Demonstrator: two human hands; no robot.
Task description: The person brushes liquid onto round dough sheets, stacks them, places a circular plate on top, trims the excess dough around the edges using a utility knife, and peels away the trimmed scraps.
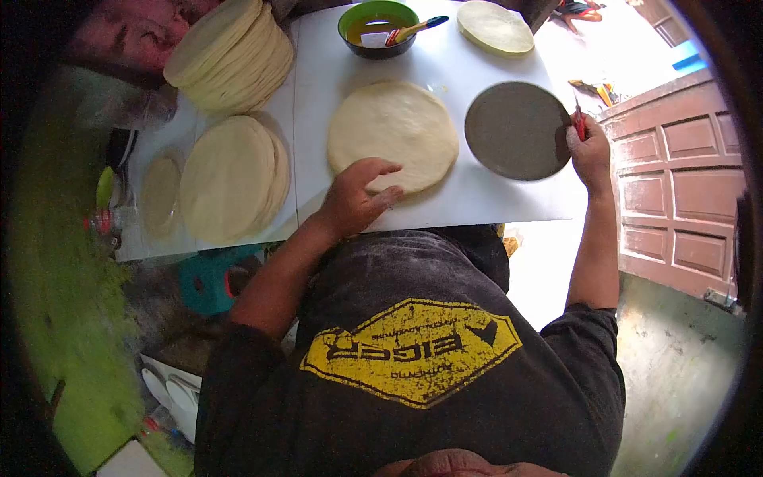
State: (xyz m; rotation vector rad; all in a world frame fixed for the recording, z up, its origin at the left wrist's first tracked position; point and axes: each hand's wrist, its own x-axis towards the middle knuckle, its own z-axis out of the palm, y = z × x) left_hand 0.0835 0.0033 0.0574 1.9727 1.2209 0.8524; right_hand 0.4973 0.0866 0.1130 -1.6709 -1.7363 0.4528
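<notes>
A pale round of flattened dough [395, 135] lies on the white table [318, 203] in front of me. My left hand [359, 197] rests at its near edge, thumb and forefinger apart, holding nothing. To the right is a flat dark grey disc [517, 131], with my right hand [590, 155] at its right edge. That hand is closed around a small red-handled tool [579, 126] with a thin tip pointing away from me; its exact kind is unclear. Whether the hand also touches the disc cannot be made out.
A tall stack of dough rounds [230, 60] stands at the far left, a lower stack [230, 179] nearer. Behind the dough is a green bowl [377, 28] of yellowish liquid, with a brush [417, 29] across it. Pale discs [497, 28] lie far right. A brown panelled door [675, 183] stands right.
</notes>
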